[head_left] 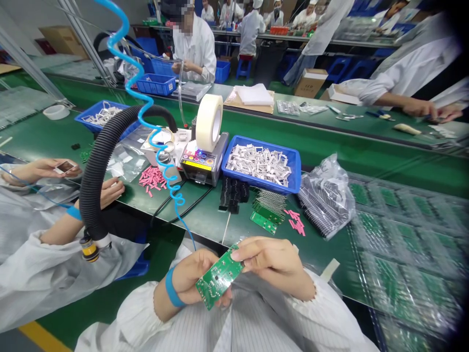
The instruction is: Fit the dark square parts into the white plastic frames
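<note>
A green circuit board (217,279) is held tilted in front of my chest, over the near table edge. My left hand (194,274), with a blue wrist strap, grips its left side from beneath, and part of the fingers is hidden by the board. My right hand (273,261) pinches the upper right end between thumb and fingers. Just beyond my hands, another green circuit board (263,222) lies beside a stack of boards with rows of pins (270,203). Small pink strips (296,222) are scattered to the right of them.
A blue bin of white plastic frames (262,164) stands beyond the boards, beside a tape dispenser (201,161). A plastic bag of black parts (326,195) and trays of boards (406,234) lie right. A coiled blue hose (141,98) hangs left, near a co-worker's hands (62,168).
</note>
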`<state>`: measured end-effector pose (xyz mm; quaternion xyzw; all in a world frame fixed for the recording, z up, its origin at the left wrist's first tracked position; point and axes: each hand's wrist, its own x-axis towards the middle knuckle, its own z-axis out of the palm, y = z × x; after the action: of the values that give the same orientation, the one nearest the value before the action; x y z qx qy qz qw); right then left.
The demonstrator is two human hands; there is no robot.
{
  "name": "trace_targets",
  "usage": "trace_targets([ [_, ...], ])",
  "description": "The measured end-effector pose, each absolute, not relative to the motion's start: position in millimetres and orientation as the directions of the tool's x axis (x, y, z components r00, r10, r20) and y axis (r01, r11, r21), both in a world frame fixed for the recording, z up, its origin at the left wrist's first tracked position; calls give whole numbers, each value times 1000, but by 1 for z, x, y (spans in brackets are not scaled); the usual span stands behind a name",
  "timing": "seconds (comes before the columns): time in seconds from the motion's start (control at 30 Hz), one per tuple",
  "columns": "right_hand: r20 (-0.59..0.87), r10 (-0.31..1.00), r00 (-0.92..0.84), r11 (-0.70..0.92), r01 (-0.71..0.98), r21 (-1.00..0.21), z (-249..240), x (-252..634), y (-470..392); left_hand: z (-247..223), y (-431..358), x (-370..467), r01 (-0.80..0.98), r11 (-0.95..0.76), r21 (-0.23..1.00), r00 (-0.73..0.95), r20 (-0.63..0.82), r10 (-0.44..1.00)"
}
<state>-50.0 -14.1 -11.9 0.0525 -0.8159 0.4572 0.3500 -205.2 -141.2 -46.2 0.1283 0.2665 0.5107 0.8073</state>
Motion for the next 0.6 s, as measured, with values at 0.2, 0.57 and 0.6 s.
trace_targets([
  [0.2,608,225,-761,588,-391,-708,-11,-47,-15,-45,-140,-206,-747,454,486,346,-298,890],
  [0.57,512,110,-852,692,-305,-654,-1,-44,4,-56,-135,-197,-850,434,298,374,-238,896],
  [0.6,495,164,-853,707,-248,-662,0,-44,3,-54,-132,-196,-861,414,295,349,-249,903],
])
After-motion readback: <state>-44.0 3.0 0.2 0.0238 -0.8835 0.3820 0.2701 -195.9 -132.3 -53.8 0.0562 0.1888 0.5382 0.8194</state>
